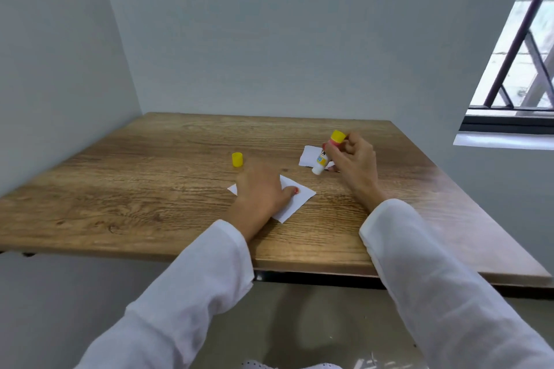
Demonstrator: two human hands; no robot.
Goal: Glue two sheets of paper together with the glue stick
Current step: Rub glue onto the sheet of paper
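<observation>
My right hand (352,163) grips the glue stick (326,153), a white tube with a yellow end pointing up and its other end pointing down at the table. The stick is tilted just above a small white sheet of paper (308,155) on the wooden table (150,183). My left hand (260,192) lies flat on a second white sheet (295,199) nearer to me, pressing it down, thumb on the paper. The yellow cap (237,159) stands alone on the table, beyond my left hand.
The table fits into a corner, with grey walls at the back and left. A window with dark bars (521,48) is at the right. The table's front edge runs below my forearms, in white sleeves.
</observation>
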